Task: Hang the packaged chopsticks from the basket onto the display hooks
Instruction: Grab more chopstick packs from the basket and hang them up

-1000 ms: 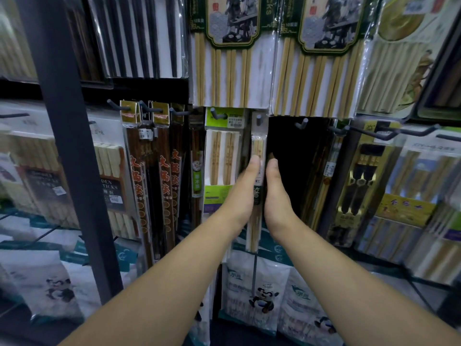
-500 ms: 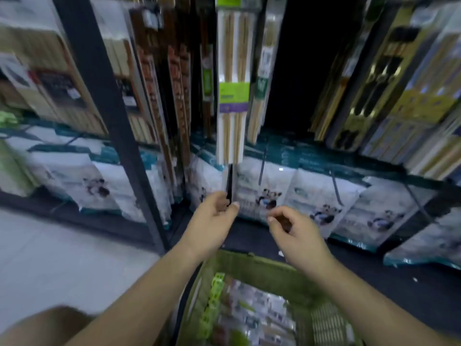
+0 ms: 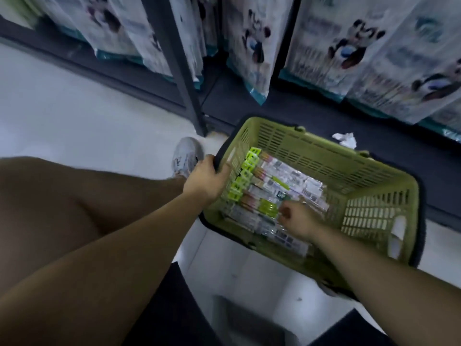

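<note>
A green plastic basket stands on the floor in front of the shelving. Several packaged chopsticks with bright green header cards lie flat inside it. My left hand grips the basket's near-left rim, fingers curled over the edge. My right hand is down inside the basket, on top of the packs, its fingers curled at one pack; whether it has hold of that pack I cannot tell. The display hooks are out of view.
White panda-printed bags hang along the bottom shelf row above the basket. A dark upright post of the rack meets the floor left of the basket. A crumpled white scrap lies on the dark base. My shoe is beside the basket.
My hands left the pack hung on the hook and came down. The view swung from the hooks to the floor. My left hand took the basket rim and my right reached inside.
</note>
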`<state>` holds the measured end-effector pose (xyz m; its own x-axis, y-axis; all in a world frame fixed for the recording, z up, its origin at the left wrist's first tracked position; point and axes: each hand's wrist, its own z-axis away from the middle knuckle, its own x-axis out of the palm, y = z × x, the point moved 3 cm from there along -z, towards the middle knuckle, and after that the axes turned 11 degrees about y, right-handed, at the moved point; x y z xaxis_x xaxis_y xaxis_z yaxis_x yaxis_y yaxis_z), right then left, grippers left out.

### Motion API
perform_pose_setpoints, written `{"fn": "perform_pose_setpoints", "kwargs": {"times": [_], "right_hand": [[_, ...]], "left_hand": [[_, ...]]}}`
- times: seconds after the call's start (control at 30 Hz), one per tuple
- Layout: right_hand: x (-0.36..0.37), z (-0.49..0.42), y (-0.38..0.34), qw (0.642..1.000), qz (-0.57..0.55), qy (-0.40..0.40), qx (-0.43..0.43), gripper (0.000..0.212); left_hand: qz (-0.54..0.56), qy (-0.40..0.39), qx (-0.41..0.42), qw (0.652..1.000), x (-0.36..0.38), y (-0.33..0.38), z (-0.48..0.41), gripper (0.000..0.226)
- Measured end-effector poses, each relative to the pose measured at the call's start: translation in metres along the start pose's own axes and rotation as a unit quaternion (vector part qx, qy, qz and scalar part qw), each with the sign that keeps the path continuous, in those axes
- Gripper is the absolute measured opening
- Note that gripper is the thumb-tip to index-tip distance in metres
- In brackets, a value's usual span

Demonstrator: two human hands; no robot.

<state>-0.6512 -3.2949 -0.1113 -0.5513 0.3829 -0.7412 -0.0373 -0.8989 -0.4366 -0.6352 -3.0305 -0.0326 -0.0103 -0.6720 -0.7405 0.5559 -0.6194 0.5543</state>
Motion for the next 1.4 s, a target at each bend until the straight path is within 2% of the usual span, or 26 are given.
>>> {"fn": "perform_pose_setpoints", "kwargs": {"times": [0.07, 0.17, 0.33, 0.43, 0.7, 0.97, 1.13, 1.23, 1.33, 1.4], "right_hand": [[0.018, -0.002, 0.003, 1.000, 0.002, -0.022, -0.017, 0.010], [0.036, -0.001, 0.001, 0.997, 0.008, -0.060, -0.043, 0.022], [0.052, 0.002, -0.002, 0.993, 0.079, -0.034, -0.077, 0.042], [0.059, 0.006, -0.004, 0.994, 0.070, -0.045, -0.065, 0.053], [0.054, 0.005, -0.009, 0.990, 0.096, -0.059, -0.089, 0.017], [0.050, 0.001, -0.008, 0.989, 0.000, -0.149, -0.023, 0.029], [0.052, 0.001, -0.011, 0.983, 0.006, -0.184, -0.021, 0.033], [0.048, 0.003, -0.013, 0.985, -0.001, -0.172, -0.020, 0.031], [0.032, 0.001, -0.013, 0.992, -0.058, -0.113, -0.006, 0.028], [0.013, -0.004, -0.015, 0.991, -0.112, -0.063, 0.022, 0.030]], "left_hand": [[0.024, 0.002, -0.003, 1.000, 0.006, -0.009, 0.005, 0.036], [0.052, 0.008, 0.001, 0.999, 0.011, -0.011, 0.008, 0.033], [0.071, 0.011, 0.005, 0.997, 0.011, -0.010, 0.006, 0.035], [0.067, 0.017, 0.001, 0.998, 0.012, -0.011, 0.006, 0.033], [0.081, 0.014, -0.002, 0.997, 0.011, -0.010, 0.005, 0.032], [0.088, 0.014, 0.001, 0.996, 0.011, -0.010, 0.005, 0.035], [0.083, 0.013, 0.006, 0.996, 0.012, -0.011, 0.005, 0.036], [0.084, 0.003, 0.004, 0.996, 0.012, -0.012, 0.003, 0.036], [0.075, -0.016, 0.009, 0.997, 0.011, -0.012, 0.003, 0.047], [-0.016, 0.062, 0.072, 0.995, 0.006, -0.008, 0.004, 0.062]]}}
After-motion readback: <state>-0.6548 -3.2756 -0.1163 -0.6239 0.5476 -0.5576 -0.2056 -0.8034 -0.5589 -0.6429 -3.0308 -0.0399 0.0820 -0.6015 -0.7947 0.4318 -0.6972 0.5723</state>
